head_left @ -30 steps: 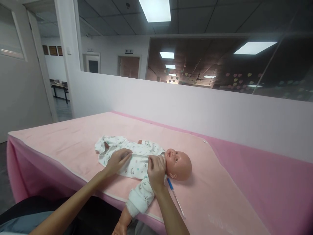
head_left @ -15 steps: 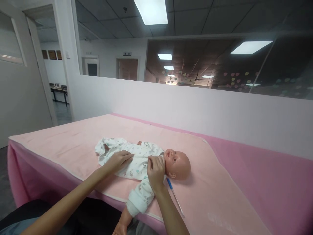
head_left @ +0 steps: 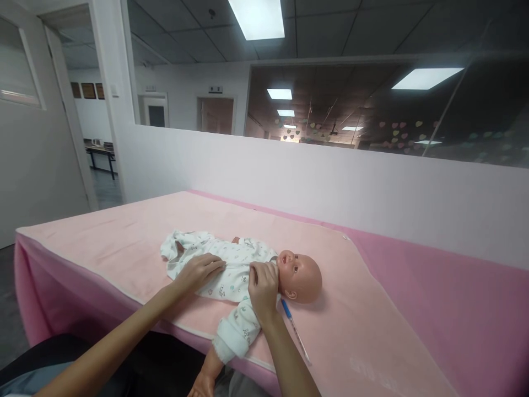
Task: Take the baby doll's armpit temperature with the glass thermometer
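A baby doll (head_left: 303, 278) lies on its back, head to the right, in a white printed baby garment (head_left: 231, 284). My left hand (head_left: 202, 270) rests over the garment's lower front, fingers bent together with the tips at a cloth edge. At the chest just below the doll's chin, my right hand (head_left: 263, 281) is closed in a pinch on the garment. Between my hands the cloth edge runs in a nearly straight line. The doll's near arm (head_left: 209, 369) comes out of a cuffed sleeve and hangs past the table edge. My fingers hide part of the garment's front.
A thermometer with a blue end (head_left: 295, 331) lies beside the doll's head and my right forearm. The pale pink mat (head_left: 363, 325) covers the table over a darker pink cloth (head_left: 467, 292). Behind stands a white wall (head_left: 289, 176) with a window; a doorway is at left.
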A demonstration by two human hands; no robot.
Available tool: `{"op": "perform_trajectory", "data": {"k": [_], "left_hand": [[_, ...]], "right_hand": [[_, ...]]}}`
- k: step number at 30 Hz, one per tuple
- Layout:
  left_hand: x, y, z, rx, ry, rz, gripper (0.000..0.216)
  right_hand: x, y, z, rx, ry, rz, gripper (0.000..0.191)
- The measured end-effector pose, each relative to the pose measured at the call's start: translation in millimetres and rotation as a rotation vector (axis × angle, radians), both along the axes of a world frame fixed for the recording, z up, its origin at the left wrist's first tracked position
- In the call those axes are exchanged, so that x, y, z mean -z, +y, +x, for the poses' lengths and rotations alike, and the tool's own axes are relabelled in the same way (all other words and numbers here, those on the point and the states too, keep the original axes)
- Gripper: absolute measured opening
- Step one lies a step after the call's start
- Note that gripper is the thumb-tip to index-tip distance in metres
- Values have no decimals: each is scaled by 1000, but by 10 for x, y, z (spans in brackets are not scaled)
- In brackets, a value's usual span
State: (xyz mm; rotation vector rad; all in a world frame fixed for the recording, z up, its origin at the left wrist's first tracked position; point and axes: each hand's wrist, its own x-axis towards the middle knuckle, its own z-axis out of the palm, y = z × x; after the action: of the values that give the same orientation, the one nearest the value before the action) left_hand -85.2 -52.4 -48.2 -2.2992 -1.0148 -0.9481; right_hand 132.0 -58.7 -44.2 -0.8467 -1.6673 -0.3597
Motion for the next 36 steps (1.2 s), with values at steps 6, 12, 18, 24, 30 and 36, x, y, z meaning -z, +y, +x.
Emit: {"op": "perform_trajectory", "data": {"k": [6,12,18,24,30,36], "left_hand": [[-19,-86,9,-43,-6,-70,29],[-59,-127,43,-105,47,-76,28],[34,-107,19,-95,29,-19,27],[67,-103,51,-73,-51,-61,23],[5,-153,129,-112,-45,-75,25],[-65,-151,123,-143,47,-31,25]], "right_hand": [[4,4,-1,6,-3,-2,18],[7,3,-1,0,-14,-16,18],[1,0,-2,-1,-11,-6,17],[-3,4,0,-10,-39,21,17],[-19,-16,2,-10,-62,31,17],[-38,-16,6,5,-91,5,18]]}}
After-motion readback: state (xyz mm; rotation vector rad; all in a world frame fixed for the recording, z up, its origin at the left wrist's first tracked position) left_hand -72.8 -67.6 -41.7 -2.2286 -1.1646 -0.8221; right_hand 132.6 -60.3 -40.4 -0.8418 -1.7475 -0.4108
